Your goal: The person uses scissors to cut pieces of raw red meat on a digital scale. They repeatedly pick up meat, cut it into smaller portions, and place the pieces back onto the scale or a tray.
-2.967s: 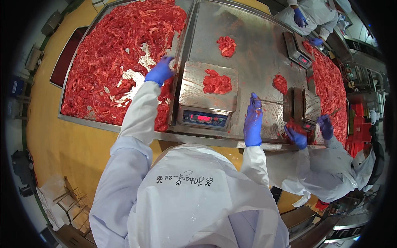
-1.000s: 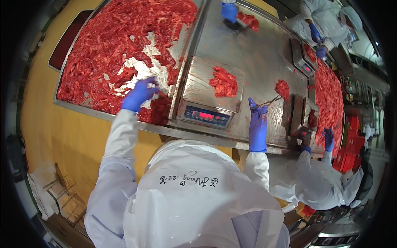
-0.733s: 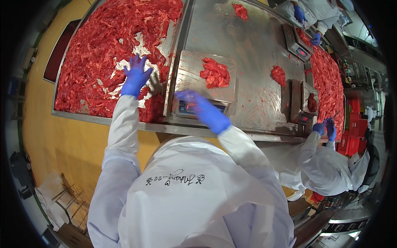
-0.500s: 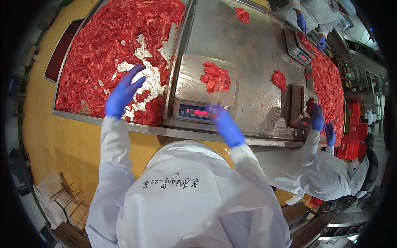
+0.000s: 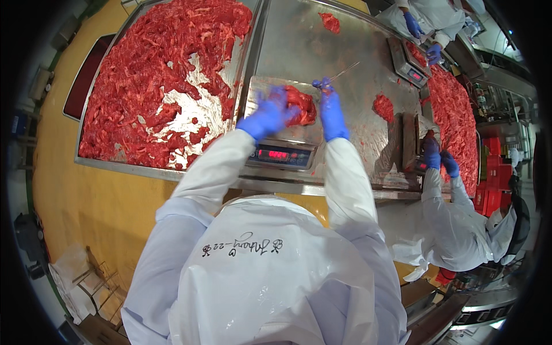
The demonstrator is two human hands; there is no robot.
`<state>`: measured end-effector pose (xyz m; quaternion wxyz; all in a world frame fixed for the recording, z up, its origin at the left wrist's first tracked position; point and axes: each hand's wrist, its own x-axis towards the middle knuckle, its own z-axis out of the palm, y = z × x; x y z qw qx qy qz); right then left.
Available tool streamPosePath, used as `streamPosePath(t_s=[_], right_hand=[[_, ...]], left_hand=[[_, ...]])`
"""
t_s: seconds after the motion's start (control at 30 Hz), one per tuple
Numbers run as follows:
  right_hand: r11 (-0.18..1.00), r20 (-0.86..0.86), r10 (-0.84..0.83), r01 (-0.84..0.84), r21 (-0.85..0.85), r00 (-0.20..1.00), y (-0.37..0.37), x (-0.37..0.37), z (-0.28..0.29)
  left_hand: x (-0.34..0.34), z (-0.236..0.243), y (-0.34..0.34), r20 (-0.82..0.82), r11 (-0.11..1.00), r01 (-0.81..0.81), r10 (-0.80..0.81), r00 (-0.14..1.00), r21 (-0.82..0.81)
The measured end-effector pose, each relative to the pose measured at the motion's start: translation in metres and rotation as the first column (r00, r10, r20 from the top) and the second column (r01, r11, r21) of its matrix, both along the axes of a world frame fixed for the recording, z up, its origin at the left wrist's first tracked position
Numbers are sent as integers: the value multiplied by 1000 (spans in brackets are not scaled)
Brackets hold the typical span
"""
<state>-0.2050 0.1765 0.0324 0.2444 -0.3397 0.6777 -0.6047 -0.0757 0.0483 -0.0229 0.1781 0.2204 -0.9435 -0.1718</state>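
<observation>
My left hand [image 5: 265, 115], in a blue glove and blurred by motion, is at the left side of a lump of red raw meat [image 5: 302, 106]. The lump lies on the steel pan of a weighing scale [image 5: 284, 154] with a lit red display. My right hand [image 5: 332, 112], also gloved in blue, is just right of the lump. Its fingers are closed around a thin, slender metal tool [image 5: 347, 70] that points up and to the right; its exact kind is unclear.
A steel tray [image 5: 126, 165] of meat trimmings [image 5: 144, 86] stands on the left. Small meat pieces [image 5: 383, 107] [image 5: 330, 22] lie on the steel table [image 5: 362, 144]. Co-workers' gloved hands [image 5: 431, 152] [image 5: 413, 24] are near two other scales [image 5: 409, 68] and a meat pile [image 5: 454, 115] at right.
My left hand has moved right from over the tray to the meat on the scale. My right hand has moved up past the display, with the thin tool now showing beyond it.
</observation>
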Motion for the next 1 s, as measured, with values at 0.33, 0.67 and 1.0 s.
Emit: streamPosePath(t_s=[0.33, 0.67, 1.0], right_hand=[[987, -208, -80, 107, 122, 975, 122, -25, -44], [619, 782, 392, 489, -614, 485, 50, -69, -19], [982, 292, -95, 137, -127, 952, 1, -110, -125]], left_hand=[[25, 26, -3, 339, 928, 363, -369, 866, 83], [-17, 51, 20, 43, 968, 241, -238, 970, -76], [240, -25, -110, 268, 599, -637, 591, 761, 485]])
